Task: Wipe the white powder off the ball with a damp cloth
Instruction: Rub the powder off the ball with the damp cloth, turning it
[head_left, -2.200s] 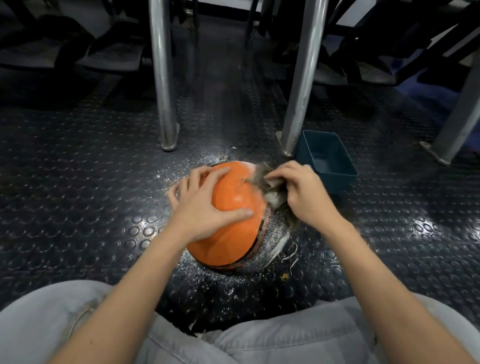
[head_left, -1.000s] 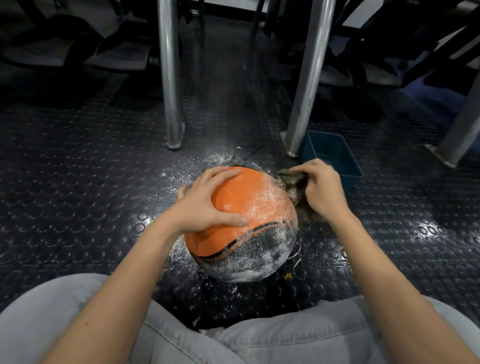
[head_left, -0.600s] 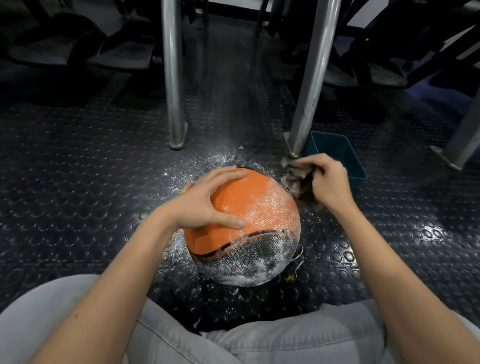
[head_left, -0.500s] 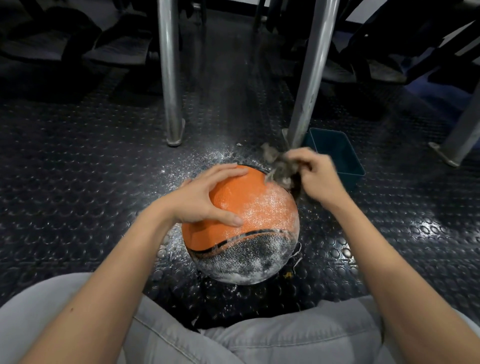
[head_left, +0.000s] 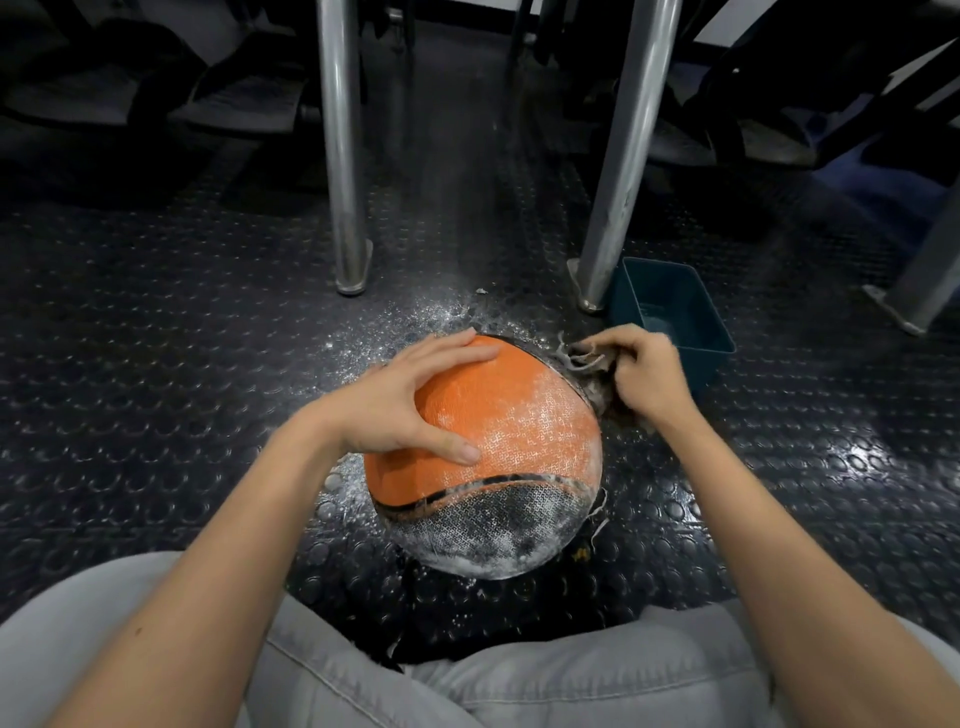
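Observation:
An orange and black ball (head_left: 524, 436) sits on the studded floor between my knees. White powder coats its near black panel and dusts the right part of the orange panel. My left hand (head_left: 410, 400) lies spread over the ball's top left, thumb pressed on the orange surface. My right hand (head_left: 641, 371) grips a crumpled grey cloth (head_left: 587, 364) at the ball's upper right edge. The cloth's frayed threads hang by the ball's rim.
A dark teal tub (head_left: 670, 317) stands just behind my right hand. Two metal legs (head_left: 345, 156) (head_left: 623, 156) rise beyond the ball, a third (head_left: 930, 280) at far right. Spilled powder (head_left: 415, 322) speckles the floor around the ball. My grey trousers (head_left: 467, 670) fill the bottom.
The ball has rolled toward me, turning the powdered black panel up into view. My right hand with the cloth moved from the ball's top right side out to its far right edge.

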